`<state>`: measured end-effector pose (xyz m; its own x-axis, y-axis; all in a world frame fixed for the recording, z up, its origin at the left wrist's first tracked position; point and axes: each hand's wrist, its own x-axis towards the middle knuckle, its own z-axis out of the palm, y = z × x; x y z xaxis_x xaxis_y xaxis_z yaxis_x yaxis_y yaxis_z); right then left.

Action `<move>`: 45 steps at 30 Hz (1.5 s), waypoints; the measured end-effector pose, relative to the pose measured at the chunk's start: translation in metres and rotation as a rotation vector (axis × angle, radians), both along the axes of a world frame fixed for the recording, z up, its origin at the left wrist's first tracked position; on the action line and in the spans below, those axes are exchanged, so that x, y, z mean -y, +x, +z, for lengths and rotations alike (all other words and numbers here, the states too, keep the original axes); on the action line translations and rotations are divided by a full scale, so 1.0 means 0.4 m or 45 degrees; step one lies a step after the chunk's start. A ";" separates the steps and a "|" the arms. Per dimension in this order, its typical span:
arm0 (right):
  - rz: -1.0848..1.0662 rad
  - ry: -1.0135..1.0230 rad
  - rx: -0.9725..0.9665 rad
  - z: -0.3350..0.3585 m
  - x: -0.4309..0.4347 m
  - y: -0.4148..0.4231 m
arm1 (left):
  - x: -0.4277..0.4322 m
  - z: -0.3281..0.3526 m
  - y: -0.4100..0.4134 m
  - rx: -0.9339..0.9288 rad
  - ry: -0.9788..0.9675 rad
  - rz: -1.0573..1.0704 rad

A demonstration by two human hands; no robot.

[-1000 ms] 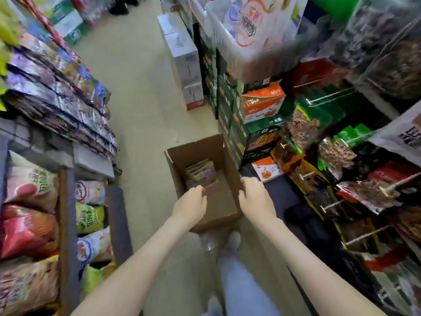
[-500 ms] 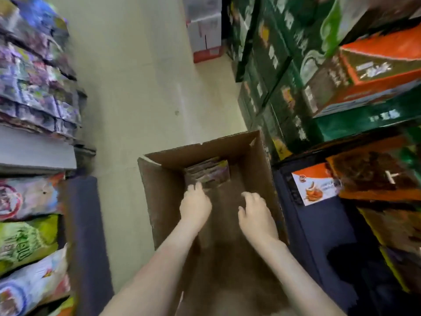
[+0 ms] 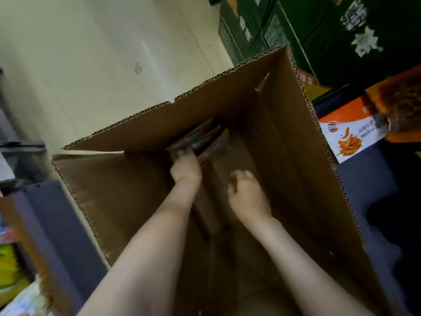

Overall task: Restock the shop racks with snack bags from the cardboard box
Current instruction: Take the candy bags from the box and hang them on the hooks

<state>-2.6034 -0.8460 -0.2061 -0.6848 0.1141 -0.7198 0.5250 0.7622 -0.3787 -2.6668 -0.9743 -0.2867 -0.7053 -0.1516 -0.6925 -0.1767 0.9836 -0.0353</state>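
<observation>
Snack bags: a small batch of flat, dark reddish-brown foil snack bags (image 3: 205, 141) stands on edge deep in the box, packed face to face and leaning on its far wall; print and count are too blurred to read.
Long axis: the bags' upper edges run along the far wall, crosswise to both forearms, so their broad faces turn toward the person.
Left hand: the left hand (image 3: 185, 171) is the nearer one, its fingertips (image 3: 180, 154) touching the near, left end of the batch from above. Blur hides whether the fingers are clamped on a bag or only laid on it; I cannot tell.
Right hand: the right hand (image 3: 247, 195) hangs lower in the view, apart from the bags and to their right, fingers loosely curled and holding nothing.
Deciding relation: the bags lie straight ahead of and just beyond the left fingertips, and ahead-left of the right hand; a pinch over the upper edges looks like the likely next grip.
Box: a tall brown corrugated cardboard box (image 3: 296, 144), open at the top, on the floor, otherwise showing a bare bottom.
Around: pale floor (image 3: 102, 53) beyond; dark green cartons (image 3: 319, 42) and an orange-and-white carton (image 3: 348, 135) to the right; a dark blue rack base (image 3: 57, 213) to the left.
</observation>
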 end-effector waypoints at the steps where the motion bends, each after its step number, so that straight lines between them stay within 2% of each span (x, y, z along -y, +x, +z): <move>1: -0.008 -0.002 -0.003 0.004 -0.004 0.000 | -0.011 0.004 -0.001 0.039 0.012 -0.075; 3: -0.052 -0.025 0.012 0.017 -0.016 -0.003 | -0.038 0.033 0.009 0.075 0.040 -0.172; 7: -0.206 -0.162 0.024 0.105 -0.037 -0.003 | -0.090 0.186 0.061 0.013 0.231 -0.063; 11: -0.405 -0.324 0.010 0.306 -0.065 -0.012 | -0.124 0.469 0.133 -0.093 0.461 0.018; 14: -0.544 -0.422 0.016 0.500 -0.100 -0.008 | -0.152 0.710 0.189 -0.195 0.585 -0.079; 16: -0.470 -0.390 -0.028 0.631 -0.121 0.008 | -0.177 0.854 0.229 -0.252 0.644 -0.131; 19: -0.249 -0.194 -0.216 0.826 -0.168 0.050 | -0.223 1.032 0.280 -0.243 0.722 -0.202; 23: -0.153 -0.002 -0.397 1.029 -0.257 0.177 | -0.279 1.202 0.349 -0.289 0.944 -0.589; 26: -0.182 0.141 -0.499 1.142 -0.318 0.311 | -0.310 1.289 0.384 -0.551 1.099 -0.943; 31: -0.374 0.335 -0.755 1.317 -0.389 0.535 | -0.424 1.439 0.479 -1.386 1.210 -1.255; 33: -0.436 0.442 -0.786 1.369 -0.427 0.627 | -0.486 1.505 0.534 -1.540 1.209 -1.407; 36: -0.600 0.515 -0.846 1.436 -0.497 0.777 | -0.585 1.605 0.627 -1.470 1.196 -1.704; 40: -0.849 0.578 -0.966 1.533 -0.592 0.994 | -0.726 1.722 0.809 -1.212 1.318 -1.805; 45: -1.049 1.054 -0.953 1.594 -0.732 1.310 | -0.913 1.796 1.070 -0.917 1.424 -1.955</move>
<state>-2.0792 -0.5532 0.4313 -0.4012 0.8784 0.2597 0.8030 0.4737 -0.3617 -2.2390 -0.6093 0.4317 0.0559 0.9281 0.3680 0.9544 -0.1579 0.2532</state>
